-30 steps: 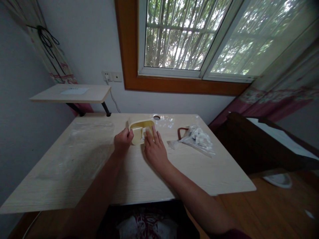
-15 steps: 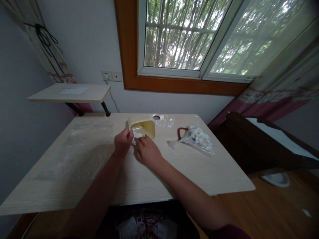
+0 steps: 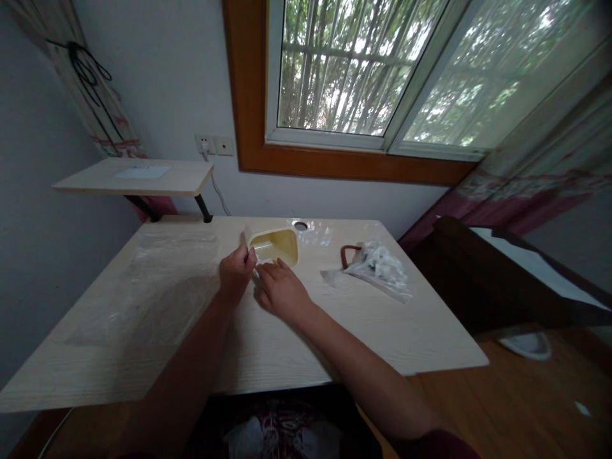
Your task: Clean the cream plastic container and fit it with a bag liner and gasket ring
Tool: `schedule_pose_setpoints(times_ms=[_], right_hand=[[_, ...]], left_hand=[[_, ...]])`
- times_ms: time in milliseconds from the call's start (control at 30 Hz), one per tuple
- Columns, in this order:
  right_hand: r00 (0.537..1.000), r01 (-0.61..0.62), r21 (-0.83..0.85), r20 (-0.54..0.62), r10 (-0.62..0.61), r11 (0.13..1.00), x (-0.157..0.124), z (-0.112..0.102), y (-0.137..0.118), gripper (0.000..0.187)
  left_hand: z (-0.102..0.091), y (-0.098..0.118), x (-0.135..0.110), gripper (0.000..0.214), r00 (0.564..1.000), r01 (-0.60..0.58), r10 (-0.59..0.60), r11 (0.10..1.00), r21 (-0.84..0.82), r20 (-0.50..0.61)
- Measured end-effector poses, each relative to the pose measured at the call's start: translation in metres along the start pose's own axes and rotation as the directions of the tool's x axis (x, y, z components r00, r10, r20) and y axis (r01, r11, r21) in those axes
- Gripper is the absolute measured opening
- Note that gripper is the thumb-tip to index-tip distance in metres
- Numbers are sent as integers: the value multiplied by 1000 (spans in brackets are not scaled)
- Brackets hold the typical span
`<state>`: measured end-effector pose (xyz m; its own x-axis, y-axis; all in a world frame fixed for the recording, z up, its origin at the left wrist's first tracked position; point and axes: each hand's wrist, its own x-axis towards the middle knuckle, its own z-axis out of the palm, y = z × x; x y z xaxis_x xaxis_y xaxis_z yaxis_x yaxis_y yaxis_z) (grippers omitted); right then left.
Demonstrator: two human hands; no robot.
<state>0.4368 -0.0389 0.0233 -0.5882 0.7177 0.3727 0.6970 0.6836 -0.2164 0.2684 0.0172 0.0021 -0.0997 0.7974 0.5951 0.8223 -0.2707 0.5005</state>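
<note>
Yellow tray (image 3: pixel 282 245) looked light, stiff, best gripped by its rim (image 3: pixel 297 247) — my left hand (image 3: pixel 235 271) clamped its left side, my right hand (image 3: pixel 283 290) pinched white tissue (image 3: pixel 264 261).

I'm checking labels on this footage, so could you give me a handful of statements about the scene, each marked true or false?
1. The left hand grips the left side of the yellow container. True.
2. The right hand is on the clear bag. False: its fingers are at the container's near edge, by a bit of white material.
3. The clear bag lies on the desk, right of the container. True.
4. The wooden trim around the window is blue. False: it is orange-brown.
5. A sheet of paper lies on the raised shelf. True.
</note>
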Motion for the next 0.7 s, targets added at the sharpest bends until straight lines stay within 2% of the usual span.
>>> schedule_pose_setpoints(times_ms=[167,333,433,567,700], right_hand=[[998,33,-132,57,-26,991,-1,-6,10,48],[990,-33,-299,121,72,954,0,-15,18,41],[987,-60,-351,118,108,935,0,-15,16,40],[992,-56,-280,96,86,958,-1,-9,9,41],[995,-14,-130,94,26,991,1,-3,3,53]], left_hand=[[-2,-3,1,33,999,-36,36,999,-10,2],[-4,-1,2,32,999,-33,33,999,-12,21],[-4,0,2,32,999,-30,31,999,-18,15],[-4,1,1,33,999,-33,33,999,-32,3],[-5,4,4,34,999,-33,33,998,-52,11]])
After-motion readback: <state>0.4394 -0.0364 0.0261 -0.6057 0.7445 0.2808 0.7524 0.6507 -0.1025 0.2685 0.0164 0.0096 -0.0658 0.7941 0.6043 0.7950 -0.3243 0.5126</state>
